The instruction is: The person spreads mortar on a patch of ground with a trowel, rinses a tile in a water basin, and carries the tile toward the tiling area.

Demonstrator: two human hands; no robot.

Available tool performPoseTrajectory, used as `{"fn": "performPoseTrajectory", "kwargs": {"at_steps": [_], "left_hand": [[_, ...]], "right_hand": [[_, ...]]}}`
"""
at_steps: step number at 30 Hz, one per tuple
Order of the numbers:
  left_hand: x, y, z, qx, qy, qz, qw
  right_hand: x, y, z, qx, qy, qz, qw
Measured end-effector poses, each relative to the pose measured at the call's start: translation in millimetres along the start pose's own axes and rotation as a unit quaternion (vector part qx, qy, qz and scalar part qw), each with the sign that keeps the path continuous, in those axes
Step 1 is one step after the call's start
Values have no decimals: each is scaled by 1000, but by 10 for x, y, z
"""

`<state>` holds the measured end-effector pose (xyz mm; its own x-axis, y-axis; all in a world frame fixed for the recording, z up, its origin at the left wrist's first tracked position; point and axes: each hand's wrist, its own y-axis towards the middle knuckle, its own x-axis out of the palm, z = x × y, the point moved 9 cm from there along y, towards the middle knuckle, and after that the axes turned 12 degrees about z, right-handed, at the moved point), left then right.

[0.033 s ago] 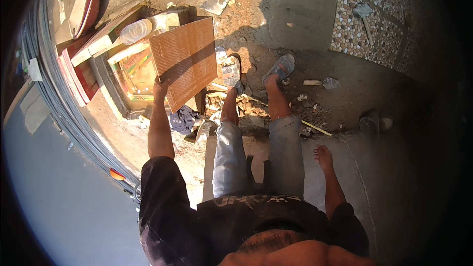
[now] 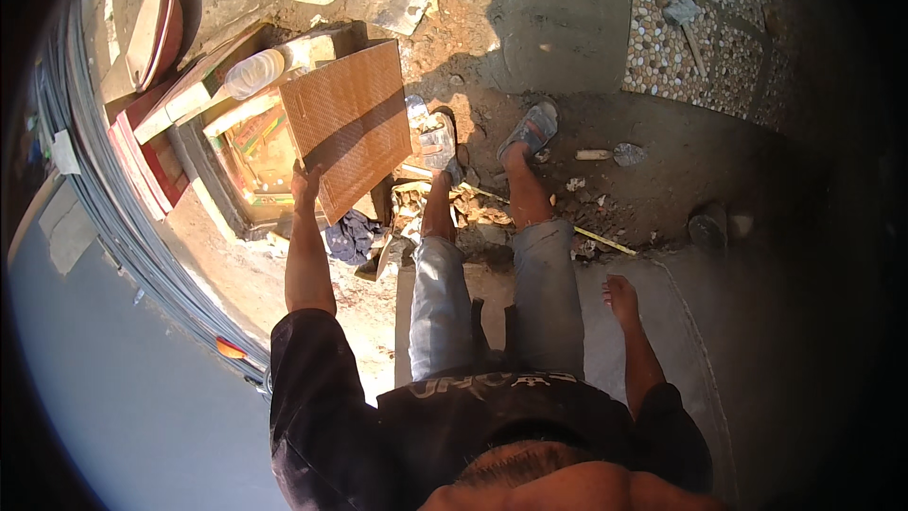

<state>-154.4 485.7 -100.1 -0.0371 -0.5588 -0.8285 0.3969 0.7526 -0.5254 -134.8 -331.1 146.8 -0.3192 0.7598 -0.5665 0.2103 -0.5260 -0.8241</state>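
Note:
My left hand [image 2: 305,182] grips the near left edge of a square brown tile [image 2: 352,128] with a fine grid texture on its face. The tile stands tilted at the right side of an opened carton [image 2: 251,147] with green and yellow trim, hiding part of it. A clear plastic bottle [image 2: 253,74] lies at the carton's far side. A dark cloth [image 2: 355,235] is bunched below the tile. Away on the right, my right hand [image 2: 620,297] hangs low over the grey floor, its fingers loosely bent and the thumb apart, with nothing in it.
Grey pipes [image 2: 113,213] run along the left. A trowel [image 2: 610,155] lies right of my feet, a hammer-like tool [image 2: 686,24] on the pebble paving [image 2: 662,66]. Rubble and a yellow strip [image 2: 605,241] lie before me. A red-edged stool-like piece [image 2: 156,33] leans far left.
The whole view has shifted slightly, so the far ground sits a little further left. My left hand keeps its hold on the tile; my right hand hangs as before.

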Motion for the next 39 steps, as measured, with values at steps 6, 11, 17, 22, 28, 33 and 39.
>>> {"fn": "performPoseTrajectory", "kwargs": {"at_steps": [6,11,17,22,28,33,39], "left_hand": [[-465,-1323,375,-43,237,-69,968],[-1053,-2116,357,-9,153,-101,983],[-2500,-2110,2173,101,-72,-49,991],[-4433,-1847,3529,241,-206,70,946],[-6666,-3781,4921,384,-264,126,876],[-7114,-4956,5299,483,-448,61,750],[-3527,-3518,4328,197,-364,-63,908]], "right_hand": [[-403,-53,1030,-197,-272,65,940],[-628,-259,1072,-173,-417,195,871],[-2019,287,774,-211,-383,292,851],[-4754,130,564,-134,176,384,896],[-7138,-2917,-702,-400,260,466,745],[-7195,-4337,-624,-504,380,461,624],[-4579,-882,337,-211,490,298,792]]}}
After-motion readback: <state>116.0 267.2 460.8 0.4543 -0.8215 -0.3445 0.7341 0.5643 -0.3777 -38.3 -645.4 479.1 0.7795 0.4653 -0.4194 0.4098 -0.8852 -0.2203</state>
